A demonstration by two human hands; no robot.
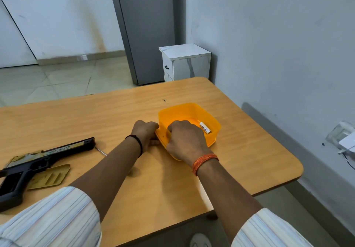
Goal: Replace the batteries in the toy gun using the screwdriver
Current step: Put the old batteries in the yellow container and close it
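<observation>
A black and gold toy gun point(34, 162) lies on the wooden table point(115, 112) at the left, with a gold cover piece point(49, 176) loose beside its grip. A thin metal screwdriver shaft point(100, 151) pokes out from behind the barrel's tip. An orange plastic box point(209, 119) sits mid-right with one battery point(205, 127) lying in it. My right hand point(184, 139) reaches over the box's near wall with its fingers curled inside; what they hold is hidden. My left hand point(145, 133) rests against the box's left corner, fingers curled on its rim.
The table's right edge point(299, 169) rounds off close to a white wall. A small white cabinet point(185, 62) and a grey locker point(146, 29) stand beyond the far edge. A white device with a cable point(343, 139) sits on the ledge at right.
</observation>
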